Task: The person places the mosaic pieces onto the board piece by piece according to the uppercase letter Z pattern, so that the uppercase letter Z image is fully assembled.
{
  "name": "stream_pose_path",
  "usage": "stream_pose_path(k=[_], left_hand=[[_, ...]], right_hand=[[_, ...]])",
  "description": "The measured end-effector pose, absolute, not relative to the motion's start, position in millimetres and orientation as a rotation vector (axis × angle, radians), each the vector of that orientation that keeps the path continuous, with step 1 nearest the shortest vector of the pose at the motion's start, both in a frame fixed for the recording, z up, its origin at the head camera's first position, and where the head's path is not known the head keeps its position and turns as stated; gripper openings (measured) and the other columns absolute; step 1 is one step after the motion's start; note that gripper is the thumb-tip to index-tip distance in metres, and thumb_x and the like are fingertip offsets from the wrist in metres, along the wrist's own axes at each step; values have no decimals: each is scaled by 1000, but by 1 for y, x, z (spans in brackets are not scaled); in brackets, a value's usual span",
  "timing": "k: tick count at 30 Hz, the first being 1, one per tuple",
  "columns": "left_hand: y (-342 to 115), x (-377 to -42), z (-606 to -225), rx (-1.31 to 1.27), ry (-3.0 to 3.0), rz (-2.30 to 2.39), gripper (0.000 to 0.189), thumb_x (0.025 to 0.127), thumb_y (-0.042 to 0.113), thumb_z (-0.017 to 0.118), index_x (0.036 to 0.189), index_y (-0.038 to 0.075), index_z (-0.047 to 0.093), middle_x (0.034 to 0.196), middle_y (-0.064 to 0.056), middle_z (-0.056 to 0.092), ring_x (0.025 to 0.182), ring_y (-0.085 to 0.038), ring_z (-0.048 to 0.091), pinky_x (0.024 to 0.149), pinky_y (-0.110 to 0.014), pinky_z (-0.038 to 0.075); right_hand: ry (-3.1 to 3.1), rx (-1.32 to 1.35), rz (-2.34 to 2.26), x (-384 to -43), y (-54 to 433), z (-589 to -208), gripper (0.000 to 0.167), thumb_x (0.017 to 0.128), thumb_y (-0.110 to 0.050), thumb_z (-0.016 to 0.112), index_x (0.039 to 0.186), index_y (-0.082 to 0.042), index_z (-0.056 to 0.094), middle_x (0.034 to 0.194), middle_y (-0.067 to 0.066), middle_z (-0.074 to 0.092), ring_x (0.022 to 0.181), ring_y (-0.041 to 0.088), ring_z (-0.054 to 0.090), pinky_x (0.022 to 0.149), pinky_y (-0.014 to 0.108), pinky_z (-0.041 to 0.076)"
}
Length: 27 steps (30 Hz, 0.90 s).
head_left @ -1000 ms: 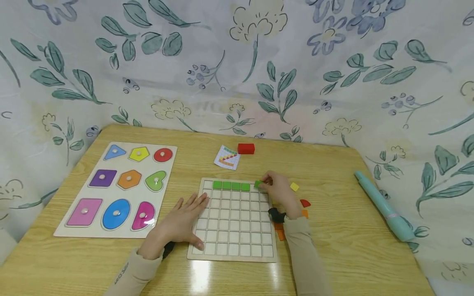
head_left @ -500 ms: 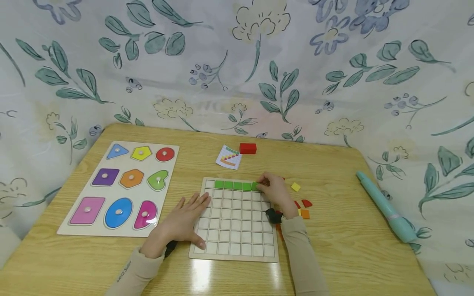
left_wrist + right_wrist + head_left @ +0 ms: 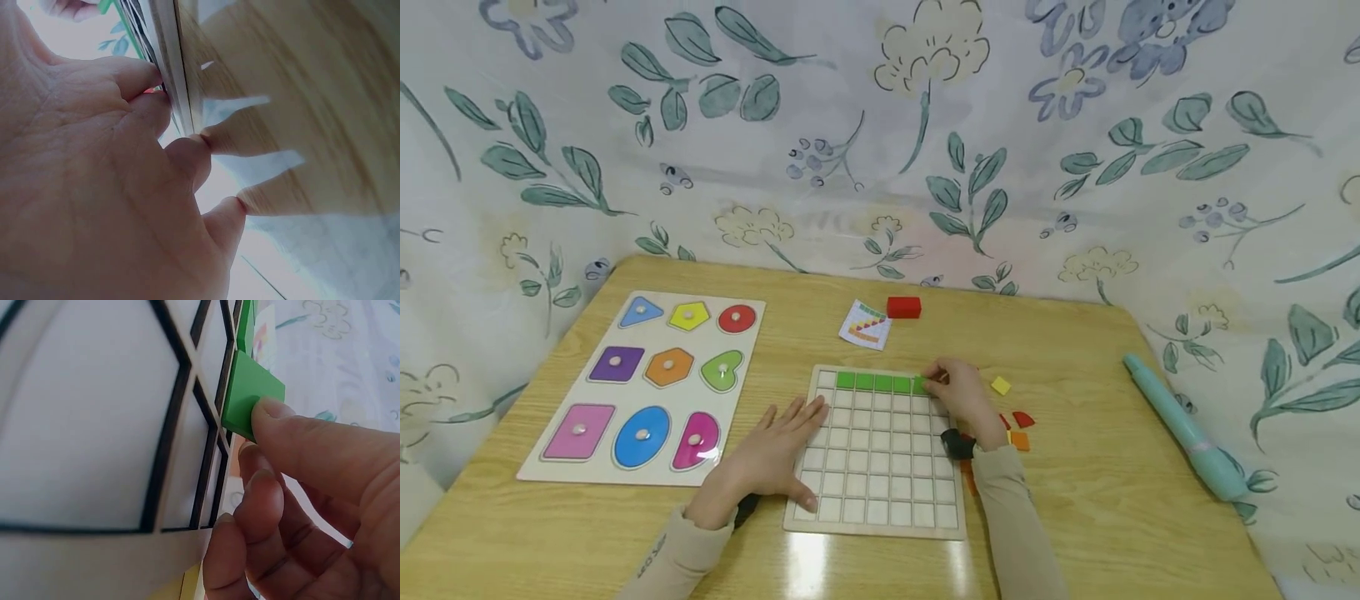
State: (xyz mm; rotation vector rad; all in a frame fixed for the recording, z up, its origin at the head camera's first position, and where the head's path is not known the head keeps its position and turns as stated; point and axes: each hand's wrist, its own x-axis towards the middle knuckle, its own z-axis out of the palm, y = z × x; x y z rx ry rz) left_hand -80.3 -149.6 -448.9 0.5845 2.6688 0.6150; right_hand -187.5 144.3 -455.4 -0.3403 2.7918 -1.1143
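Observation:
A wooden grid board (image 3: 880, 462) lies on the table with several green square tiles (image 3: 875, 382) side by side in its far row. My right hand (image 3: 958, 392) is at the right end of that row, pinching another green square tile (image 3: 250, 394). In the right wrist view the thumb lies on this tile's face and the other fingers curl below it; the tile looks slightly tilted in its cell. My left hand (image 3: 767, 454) rests with spread fingers on the board's left edge. In the left wrist view its fingertips touch the table beside that edge.
Left stands a knobbed shape puzzle (image 3: 655, 397). Behind the grid are a pattern card (image 3: 865, 325) and a red block (image 3: 904, 307). Right of it lie a yellow tile (image 3: 1001, 385), a red quarter-round piece (image 3: 1023, 419) and orange pieces (image 3: 1019, 441), partly hidden. A teal wand-like object (image 3: 1187, 433) lies far right.
My right hand has moved slightly left with the green tile, bringing it up against the end of the green row. The left hand stays on the board's edge.

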Motion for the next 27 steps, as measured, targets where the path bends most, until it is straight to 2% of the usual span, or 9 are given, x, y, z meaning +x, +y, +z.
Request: stream_pose_path(k=[11,17,22,25,27], left_hand=[[-150,-74,-454,636,2664,637,129,52,52,87,152,0,25,161,-17,19,148,-44,12,116,-69,7],[-152,-76,-457,632,2676,622,129,52,53,86,153,1,23,162,-17,18,149,-43,12,116,-69,7],[-149,-79,-458,622,2680,623,130,53,54,87,153,2,23,162,-16,17,149,-43,12,116,-69,7],[-147,-81,-458,611,2680,611,130,53,54,87,154,3,22,163,-15,16,149,-42,11,116,-68,6],[-147,-83,-457,613,2683,610,129,54,53,87,154,3,22,163,-15,15,149,-42,10,116,-68,6]], right_hand=[[2775,-297,-1064,-174,146,-463,15,89,-7,67,103,-8,74,98,6,71,87,19,62,77,35,53],[2753,-327,-1076,-180,146,-465,19,90,-9,66,108,-8,72,95,5,67,85,17,57,75,29,49],[2764,-291,-1165,-187,163,-458,23,93,-10,63,114,-4,68,98,11,67,85,20,60,71,27,49],[2833,-228,-1182,-190,186,-454,27,94,-13,62,118,-2,66,104,16,66,89,27,62,73,32,52],[2870,-131,-1169,-189,203,-452,32,94,-15,61,123,0,62,111,20,62,96,32,60,79,39,52]])
